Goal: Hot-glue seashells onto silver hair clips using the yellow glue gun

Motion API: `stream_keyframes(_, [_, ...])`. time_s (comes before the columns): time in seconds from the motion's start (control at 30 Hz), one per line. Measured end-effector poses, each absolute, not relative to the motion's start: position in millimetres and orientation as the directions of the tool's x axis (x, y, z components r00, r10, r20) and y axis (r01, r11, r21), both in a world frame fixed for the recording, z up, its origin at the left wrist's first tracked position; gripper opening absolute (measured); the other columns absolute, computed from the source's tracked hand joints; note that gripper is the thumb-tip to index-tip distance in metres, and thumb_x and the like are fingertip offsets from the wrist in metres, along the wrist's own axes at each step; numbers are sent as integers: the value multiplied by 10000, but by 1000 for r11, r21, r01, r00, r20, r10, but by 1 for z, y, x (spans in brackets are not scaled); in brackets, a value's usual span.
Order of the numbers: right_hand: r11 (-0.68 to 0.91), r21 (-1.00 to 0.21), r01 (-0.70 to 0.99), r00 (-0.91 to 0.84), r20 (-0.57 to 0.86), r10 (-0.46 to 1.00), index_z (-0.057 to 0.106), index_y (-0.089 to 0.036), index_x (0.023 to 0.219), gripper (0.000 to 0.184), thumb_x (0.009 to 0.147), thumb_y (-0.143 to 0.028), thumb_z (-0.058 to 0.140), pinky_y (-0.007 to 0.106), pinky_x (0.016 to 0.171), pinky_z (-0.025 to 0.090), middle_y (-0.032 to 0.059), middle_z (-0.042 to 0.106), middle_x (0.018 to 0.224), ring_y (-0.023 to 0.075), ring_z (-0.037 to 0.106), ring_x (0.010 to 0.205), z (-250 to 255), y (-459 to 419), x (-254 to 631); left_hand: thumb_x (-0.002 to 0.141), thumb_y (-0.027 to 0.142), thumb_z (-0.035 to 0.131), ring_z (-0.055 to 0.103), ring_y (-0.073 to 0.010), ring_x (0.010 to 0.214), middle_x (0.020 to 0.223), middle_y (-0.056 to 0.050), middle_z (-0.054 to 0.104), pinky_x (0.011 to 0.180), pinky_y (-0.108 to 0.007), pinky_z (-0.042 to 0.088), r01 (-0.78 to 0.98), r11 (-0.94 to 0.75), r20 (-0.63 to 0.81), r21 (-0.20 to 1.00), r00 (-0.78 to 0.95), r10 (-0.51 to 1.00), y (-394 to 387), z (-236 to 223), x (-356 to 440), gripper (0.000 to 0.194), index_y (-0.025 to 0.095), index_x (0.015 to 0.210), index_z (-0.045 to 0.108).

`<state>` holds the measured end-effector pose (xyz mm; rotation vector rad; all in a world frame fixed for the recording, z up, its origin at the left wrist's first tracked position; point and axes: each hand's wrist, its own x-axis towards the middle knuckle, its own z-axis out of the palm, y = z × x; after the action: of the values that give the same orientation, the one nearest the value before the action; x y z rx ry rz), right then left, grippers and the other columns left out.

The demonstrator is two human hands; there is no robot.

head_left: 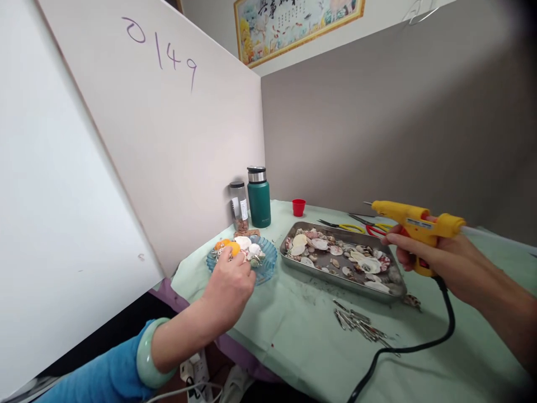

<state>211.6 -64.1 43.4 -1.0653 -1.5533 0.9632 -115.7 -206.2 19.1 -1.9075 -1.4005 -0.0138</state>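
My left hand [231, 282] reaches over a blue scalloped glass plate [268, 262] at the left of the table. Its curled fingers pinch at an orange shell [233, 248] in a cluster of white and orange shells; the fingertips are partly hidden. A yellow hot glue gun [405, 215] is gripped in my right hand [447, 257], raised over the right side of the table. The nozzle points left, and a clear glue stick [495, 234] sticks out of the back. From the handle a black cord [413, 346] hangs down across the cloth.
A metal tray [306, 273] of loose shells lies mid-table. Several small metal pieces [361, 323] lie in front of it. Behind stand a green bottle [259, 202], a clear jar [239, 204] and a red cup [298, 207]. Yellow-handled pliers [350, 228] lie behind the tray. Partitions enclose the table.
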Motion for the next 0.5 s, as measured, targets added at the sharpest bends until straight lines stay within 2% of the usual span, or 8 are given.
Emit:
stream_keyframes(0.17, [235,-953,192,-174,203,964,583,-188,782,336,647,-448,747,227,436,392,-11,529,552,106,466,481,30,-59,207,736,124,651,599,-253,738,658,-95,654,813,-493,430,837,-129,186,-532,264,946,-205,29,-103,112,137,625,653])
stream_keyframes(0.27, [201,-952,231,-198,156,968,591,-179,791,326,674,-456,718,221,427,383,-9,533,543,106,466,475,21,-57,205,813,286,624,605,-260,752,707,-104,661,765,-459,439,869,-198,213,-453,321,923,-201,40,-77,184,141,705,658])
stream_keyframes(0.33, [199,-949,243,-236,141,961,590,-185,819,316,695,-454,701,222,431,393,-21,521,524,108,467,472,13,-55,204,840,262,582,599,-234,715,729,-106,658,719,-420,441,856,-301,197,-420,410,891,-192,40,-55,163,141,765,662])
stream_keyframes(0.4, [184,-946,266,-241,119,963,596,-188,829,312,698,-453,695,224,434,408,-30,515,510,110,472,461,3,-52,204,769,170,629,598,-223,683,708,-112,652,666,-380,439,827,-386,82,-408,455,887,-179,33,-37,57,130,757,669])
stream_keyframes(0.5, [216,-906,364,-235,135,963,633,-180,850,306,705,-445,682,223,416,404,-26,531,491,118,494,441,-10,-46,205,707,81,638,629,-261,709,729,-150,676,631,-374,446,817,-392,-110,-423,383,917,-165,22,-23,71,111,729,698])
